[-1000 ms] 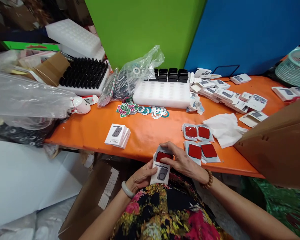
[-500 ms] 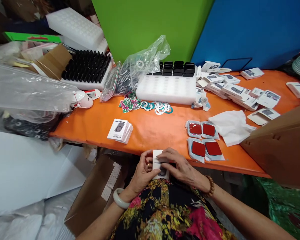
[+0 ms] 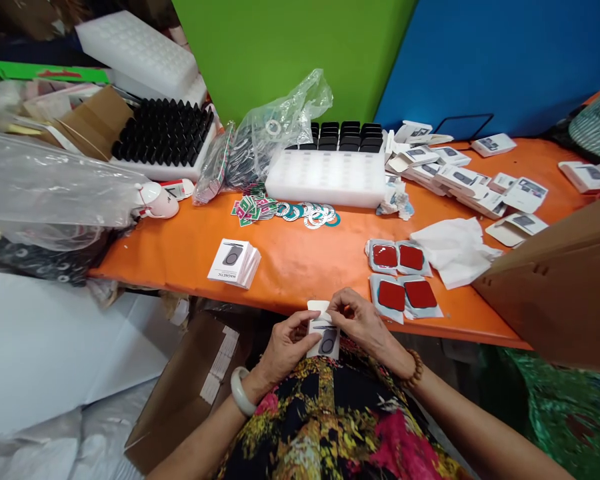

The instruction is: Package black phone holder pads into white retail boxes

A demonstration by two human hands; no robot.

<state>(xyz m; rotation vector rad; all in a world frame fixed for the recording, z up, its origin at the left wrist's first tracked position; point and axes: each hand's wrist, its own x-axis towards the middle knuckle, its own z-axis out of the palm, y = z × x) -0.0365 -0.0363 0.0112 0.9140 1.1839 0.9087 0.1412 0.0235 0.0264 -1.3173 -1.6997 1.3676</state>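
Observation:
A small white printed box (image 3: 325,341) rests against my lap at the table's front edge, its top flap standing up. My left hand (image 3: 291,343) grips the box from its left side, thumb on the front and fingers near the top. At the box's upper right, my right hand (image 3: 361,323) pinches at the opening by the flap; whether it holds the flap or something inside I cannot make out. Left of my hands on the table stands a stack of flat white boxes (image 3: 233,262) marked MAGNETIC. To the right lie several red square pads (image 3: 391,295) on pale wrappers.
Behind are a white foam tray (image 3: 325,179) with black pieces, loose rings (image 3: 320,215) and small cards (image 3: 250,208). White boxes (image 3: 460,179) pile up at the back right. A large carton (image 3: 555,287) borders the right; an open carton (image 3: 180,393) sits low left.
My right hand has drawn back from across the box front to its upper right corner, fingers now pinched there. The left fingers have moved up to the top edge. The view has shifted slightly.

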